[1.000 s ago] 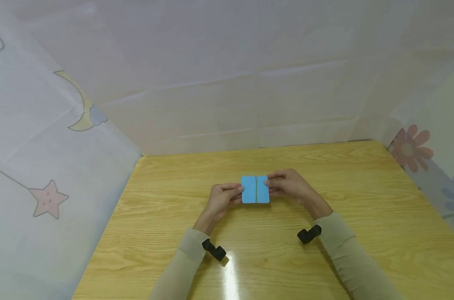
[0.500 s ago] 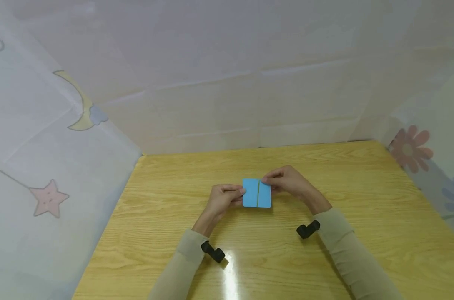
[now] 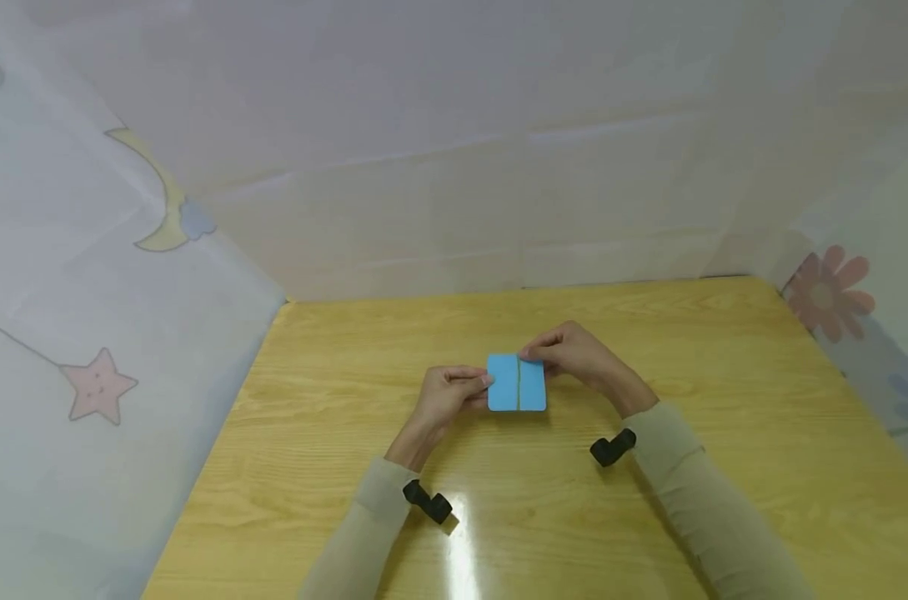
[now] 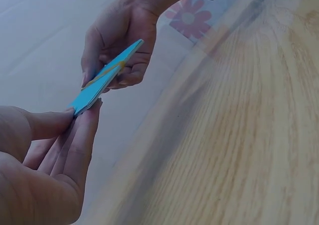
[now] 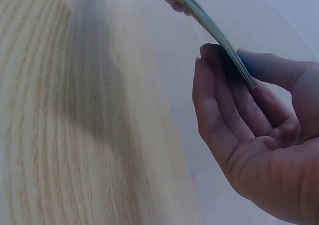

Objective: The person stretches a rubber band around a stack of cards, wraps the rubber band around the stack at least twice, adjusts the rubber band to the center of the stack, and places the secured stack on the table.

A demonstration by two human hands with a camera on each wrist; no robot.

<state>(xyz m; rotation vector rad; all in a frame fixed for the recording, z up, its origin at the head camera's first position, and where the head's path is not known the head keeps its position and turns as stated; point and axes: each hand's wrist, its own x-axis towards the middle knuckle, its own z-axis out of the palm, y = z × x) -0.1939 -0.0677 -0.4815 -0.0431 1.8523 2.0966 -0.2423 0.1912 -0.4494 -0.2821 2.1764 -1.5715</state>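
A thin, square stack of blue cards (image 3: pixel 503 388) is held above the table, with a yellowish rubber band (image 3: pixel 519 387) running top to bottom round it. My left hand (image 3: pixel 442 398) pinches the stack's left edge, thumb on the near face and fingers behind. At the upper right, my right hand (image 3: pixel 579 357) pinches the top edge, its thumb tip beside the band. Seen edge-on in the left wrist view, the cards (image 4: pixel 94 95) show thin layers, and the band (image 4: pixel 119 66) crosses them at a slant. In the right wrist view the stack (image 5: pixel 219 35) looks slightly bowed.
Beneath both hands lies a wood-grain table (image 3: pixel 333 467). Pale printed sheets (image 3: pixel 408 167) stand along its back and sides. A black wrist-worn device (image 3: pixel 427 502) sits at the left cuff, another black device (image 3: pixel 613 448) at the right one.
My right hand has slid from the stack's right edge up and leftward to its top edge, near the band. The stack has shifted slightly right. The left hand keeps its pinch.
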